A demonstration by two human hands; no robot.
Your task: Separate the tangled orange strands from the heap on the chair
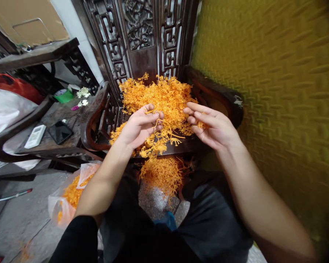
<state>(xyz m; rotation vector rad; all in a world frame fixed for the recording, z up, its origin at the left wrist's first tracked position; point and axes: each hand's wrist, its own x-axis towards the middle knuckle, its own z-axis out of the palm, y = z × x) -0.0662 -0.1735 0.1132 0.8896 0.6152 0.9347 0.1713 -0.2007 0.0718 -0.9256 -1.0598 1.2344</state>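
Note:
My left hand (138, 128) pinches a thin, branching orange plastic piece (168, 133) between thumb and fingertips, and its stems hang down to the right. Opposite it, my right hand (215, 126) has its fingers curled, with small orange bits (201, 124) against the palm. Just behind both hands a large heap of tangled orange plastic pieces (157, 95) covers the seat of a dark carved wooden chair (142, 65). More orange stems (163, 173) lie in a pile below the seat edge, between my knees.
At left, a wooden chair seat carries a black phone (60, 132), a white remote (35, 136) and a green container (64, 95). A plastic bag (55, 204) with orange pieces stands on the floor. A yellow textured panel (276, 91) rises at right.

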